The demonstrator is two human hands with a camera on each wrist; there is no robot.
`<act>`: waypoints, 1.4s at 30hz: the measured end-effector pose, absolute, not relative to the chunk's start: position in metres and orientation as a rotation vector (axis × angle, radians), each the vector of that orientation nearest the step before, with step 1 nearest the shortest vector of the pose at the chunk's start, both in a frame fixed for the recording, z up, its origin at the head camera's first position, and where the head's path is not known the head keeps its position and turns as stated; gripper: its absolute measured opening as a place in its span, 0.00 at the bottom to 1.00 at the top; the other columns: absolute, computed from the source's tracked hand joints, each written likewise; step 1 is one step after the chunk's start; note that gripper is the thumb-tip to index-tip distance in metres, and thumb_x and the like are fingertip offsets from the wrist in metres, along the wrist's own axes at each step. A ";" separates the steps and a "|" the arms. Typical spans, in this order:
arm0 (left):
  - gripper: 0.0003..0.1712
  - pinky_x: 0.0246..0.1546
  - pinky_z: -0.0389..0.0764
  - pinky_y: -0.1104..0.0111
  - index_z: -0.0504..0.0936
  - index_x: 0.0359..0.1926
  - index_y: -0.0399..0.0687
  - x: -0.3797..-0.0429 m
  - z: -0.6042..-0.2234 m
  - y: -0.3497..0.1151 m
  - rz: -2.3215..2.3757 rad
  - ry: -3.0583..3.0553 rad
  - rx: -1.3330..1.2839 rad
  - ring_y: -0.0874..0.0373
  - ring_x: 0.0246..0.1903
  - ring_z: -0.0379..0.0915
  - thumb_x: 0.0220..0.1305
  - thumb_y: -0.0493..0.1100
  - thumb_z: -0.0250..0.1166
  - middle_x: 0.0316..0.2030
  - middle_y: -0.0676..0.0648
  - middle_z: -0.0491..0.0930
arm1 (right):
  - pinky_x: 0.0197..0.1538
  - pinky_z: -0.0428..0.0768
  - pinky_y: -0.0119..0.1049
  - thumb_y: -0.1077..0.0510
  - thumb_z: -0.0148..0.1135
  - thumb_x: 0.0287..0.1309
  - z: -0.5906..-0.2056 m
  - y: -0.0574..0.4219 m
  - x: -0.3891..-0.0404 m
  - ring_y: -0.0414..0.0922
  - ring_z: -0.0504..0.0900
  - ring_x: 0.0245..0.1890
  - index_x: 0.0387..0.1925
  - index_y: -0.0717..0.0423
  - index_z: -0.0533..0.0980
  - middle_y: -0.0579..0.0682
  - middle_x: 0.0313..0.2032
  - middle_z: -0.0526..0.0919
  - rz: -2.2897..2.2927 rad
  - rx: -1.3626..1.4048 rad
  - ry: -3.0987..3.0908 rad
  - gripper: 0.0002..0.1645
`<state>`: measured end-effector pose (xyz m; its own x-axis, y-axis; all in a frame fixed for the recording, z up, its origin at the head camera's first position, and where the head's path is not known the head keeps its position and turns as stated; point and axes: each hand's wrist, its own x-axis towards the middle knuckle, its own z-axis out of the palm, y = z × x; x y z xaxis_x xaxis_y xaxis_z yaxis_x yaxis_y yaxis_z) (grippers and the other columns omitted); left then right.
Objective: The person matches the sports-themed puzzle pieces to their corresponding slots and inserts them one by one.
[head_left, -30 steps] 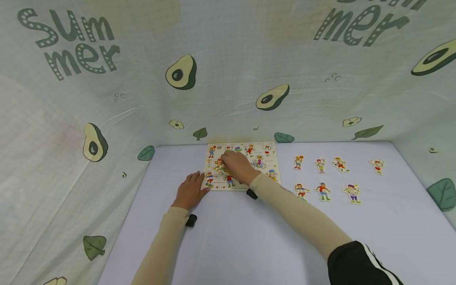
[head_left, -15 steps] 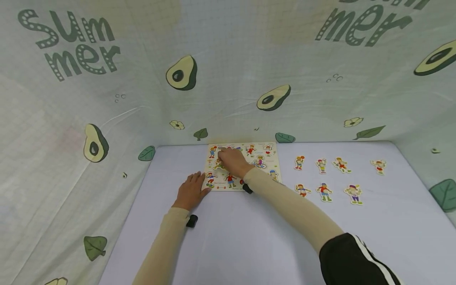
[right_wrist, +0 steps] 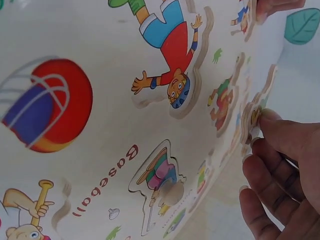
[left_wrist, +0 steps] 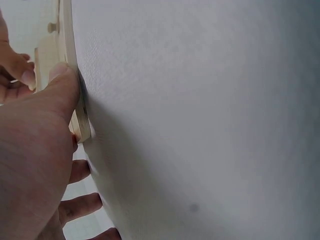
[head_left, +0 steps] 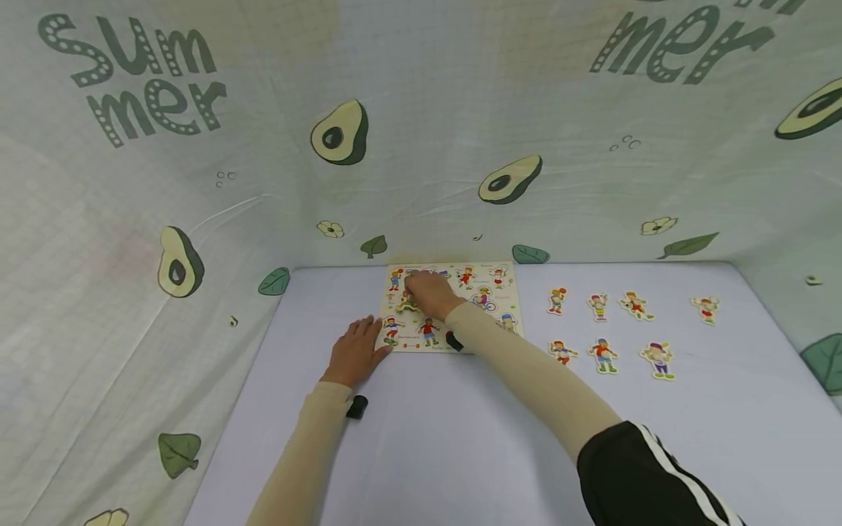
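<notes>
A wooden figure puzzle board (head_left: pixel 509 301) lies at the back of the table, printed with sports figures. My right hand (head_left: pixel 432 294) pinches a wooden figure puzzle piece (head_left: pixel 406 305) over the board's left part. The right wrist view shows this piece (right_wrist: pixel 250 120) nearly edge-on, between thumb and fingertips; its picture is mostly hidden. At the board's lower left corner rests my left hand (head_left: pixel 353 352), its fingers spread on the table beside the board. The left wrist view has the left thumb (left_wrist: pixel 62 82) against the board's edge.
Several loose figure pieces (head_left: pixel 603 356) lie in two rows on the table right of the board. A printed cloth (head_left: pixel 421 183) hangs behind and along the left side. Black wrist cameras (head_left: pixel 357 407) are strapped to both wrists.
My right hand has shifted slightly left, then a little back to the right, over the board, still pinching the puzzle piece. My left hand has stayed at the board's corner.
</notes>
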<state>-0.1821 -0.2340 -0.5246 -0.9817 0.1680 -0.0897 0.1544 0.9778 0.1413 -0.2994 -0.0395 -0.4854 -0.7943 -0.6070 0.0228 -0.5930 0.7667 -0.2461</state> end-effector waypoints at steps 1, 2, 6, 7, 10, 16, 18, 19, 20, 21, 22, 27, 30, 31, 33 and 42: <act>0.41 0.71 0.72 0.41 0.66 0.79 0.42 -0.182 -0.524 -0.234 0.199 3.019 0.245 0.37 0.76 0.61 0.77 0.59 0.63 0.77 0.36 0.65 | 0.54 0.86 0.46 0.56 0.64 0.75 -0.486 -0.040 -0.300 0.51 0.86 0.49 0.49 0.57 0.83 0.53 0.47 0.86 -0.377 -0.983 2.896 0.09; 0.41 0.70 0.72 0.41 0.66 0.79 0.42 -0.182 -0.524 -0.234 0.198 3.023 0.248 0.37 0.76 0.61 0.77 0.59 0.64 0.77 0.36 0.65 | 0.53 0.86 0.46 0.56 0.64 0.75 -0.486 -0.040 -0.301 0.51 0.86 0.48 0.48 0.57 0.83 0.53 0.47 0.86 -0.380 -0.982 2.894 0.09; 0.41 0.70 0.73 0.41 0.66 0.79 0.42 -0.183 -0.523 -0.233 0.196 3.019 0.251 0.37 0.76 0.61 0.77 0.59 0.64 0.77 0.36 0.65 | 0.51 0.86 0.45 0.56 0.65 0.75 -0.487 -0.042 -0.304 0.50 0.86 0.47 0.48 0.57 0.83 0.52 0.47 0.86 -0.367 -0.972 2.887 0.09; 0.41 0.69 0.73 0.40 0.66 0.79 0.42 -0.183 -0.523 -0.233 0.200 3.019 0.252 0.37 0.76 0.61 0.77 0.59 0.64 0.77 0.36 0.65 | 0.51 0.87 0.45 0.56 0.64 0.75 -0.488 -0.042 -0.305 0.50 0.86 0.47 0.48 0.57 0.83 0.52 0.47 0.86 -0.362 -0.966 2.885 0.09; 0.41 0.69 0.73 0.40 0.66 0.79 0.42 -0.184 -0.523 -0.233 0.207 3.019 0.260 0.37 0.76 0.61 0.77 0.59 0.63 0.77 0.36 0.65 | 0.52 0.87 0.44 0.56 0.64 0.76 -0.489 -0.043 -0.307 0.50 0.87 0.47 0.49 0.57 0.84 0.52 0.47 0.87 -0.351 -0.955 2.881 0.09; 0.41 0.68 0.74 0.40 0.66 0.79 0.41 -0.185 -0.523 -0.232 0.197 3.031 0.280 0.36 0.75 0.62 0.77 0.59 0.63 0.77 0.35 0.66 | 0.54 0.86 0.45 0.56 0.64 0.76 -0.489 -0.044 -0.308 0.50 0.87 0.46 0.49 0.58 0.83 0.53 0.48 0.86 -0.332 -0.954 2.864 0.10; 0.41 0.68 0.74 0.39 0.66 0.79 0.41 -0.185 -0.522 -0.232 0.192 3.032 0.280 0.36 0.75 0.62 0.77 0.59 0.63 0.77 0.35 0.66 | 0.54 0.86 0.45 0.56 0.64 0.76 -0.489 -0.044 -0.307 0.50 0.87 0.46 0.49 0.58 0.83 0.53 0.47 0.87 -0.337 -0.949 2.853 0.10; 0.41 0.68 0.74 0.39 0.66 0.79 0.41 -0.184 -0.521 -0.232 0.195 3.035 0.280 0.36 0.75 0.62 0.77 0.59 0.64 0.77 0.35 0.66 | 0.54 0.86 0.45 0.56 0.64 0.76 -0.489 -0.044 -0.307 0.50 0.87 0.46 0.49 0.58 0.83 0.53 0.47 0.87 -0.340 -0.947 2.849 0.10; 0.41 0.68 0.74 0.40 0.67 0.79 0.41 -0.184 -0.520 -0.231 0.198 3.039 0.281 0.36 0.75 0.62 0.76 0.59 0.64 0.76 0.35 0.66 | 0.54 0.86 0.45 0.57 0.64 0.76 -0.489 -0.044 -0.307 0.50 0.87 0.46 0.49 0.58 0.83 0.53 0.47 0.87 -0.339 -0.946 2.845 0.10; 0.41 0.68 0.74 0.40 0.67 0.79 0.41 -0.183 -0.520 -0.231 0.195 3.042 0.284 0.36 0.75 0.63 0.76 0.59 0.64 0.76 0.35 0.66 | 0.54 0.86 0.44 0.57 0.64 0.76 -0.490 -0.044 -0.307 0.50 0.87 0.46 0.49 0.58 0.83 0.53 0.47 0.87 -0.338 -0.944 2.843 0.09; 0.41 0.68 0.74 0.40 0.67 0.78 0.40 -0.183 -0.520 -0.230 0.199 3.047 0.286 0.35 0.75 0.63 0.76 0.58 0.65 0.76 0.35 0.67 | 0.54 0.86 0.44 0.57 0.64 0.76 -0.490 -0.045 -0.307 0.50 0.87 0.46 0.49 0.58 0.83 0.53 0.47 0.87 -0.338 -0.943 2.841 0.09; 0.41 0.69 0.73 0.40 0.67 0.78 0.41 -0.183 -0.520 -0.230 0.191 3.041 0.279 0.36 0.75 0.63 0.76 0.58 0.65 0.76 0.35 0.67 | 0.53 0.86 0.43 0.57 0.66 0.74 -0.494 -0.046 -0.309 0.50 0.86 0.46 0.47 0.58 0.83 0.53 0.46 0.86 -0.338 -0.950 2.850 0.08; 0.41 0.69 0.73 0.40 0.66 0.79 0.41 -0.184 -0.522 -0.231 0.193 3.027 0.271 0.36 0.76 0.62 0.77 0.59 0.64 0.77 0.36 0.66 | 0.53 0.85 0.42 0.57 0.66 0.74 -0.497 -0.048 -0.311 0.49 0.86 0.46 0.48 0.58 0.83 0.53 0.46 0.87 -0.321 -0.949 2.845 0.08; 0.41 0.69 0.73 0.40 0.66 0.79 0.41 -0.185 -0.522 -0.231 0.195 3.027 0.273 0.36 0.76 0.61 0.77 0.59 0.64 0.77 0.36 0.66 | 0.53 0.85 0.42 0.57 0.66 0.74 -0.498 -0.049 -0.312 0.49 0.86 0.46 0.48 0.58 0.83 0.53 0.46 0.87 -0.310 -0.948 2.844 0.08; 0.41 0.69 0.73 0.40 0.66 0.79 0.41 -0.185 -0.522 -0.231 0.200 3.024 0.273 0.36 0.76 0.61 0.77 0.59 0.64 0.77 0.35 0.66 | 0.53 0.85 0.41 0.57 0.65 0.75 -0.500 -0.051 -0.313 0.49 0.86 0.46 0.48 0.57 0.84 0.52 0.46 0.87 -0.295 -0.946 2.845 0.08; 0.41 0.70 0.73 0.41 0.66 0.79 0.41 -0.183 -0.523 -0.235 0.184 3.014 0.269 0.36 0.76 0.61 0.77 0.59 0.63 0.77 0.35 0.65 | 0.53 0.85 0.42 0.57 0.64 0.76 -0.499 -0.056 -0.309 0.49 0.86 0.47 0.49 0.57 0.84 0.52 0.47 0.86 -0.268 -0.952 2.849 0.09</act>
<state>-0.1834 -0.2351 -0.5234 -0.9783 0.1827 -0.0979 0.1694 0.9769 0.1303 -0.3086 -0.0557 -0.4994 -0.7937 -0.6051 -0.0625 -0.5828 0.7858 -0.2071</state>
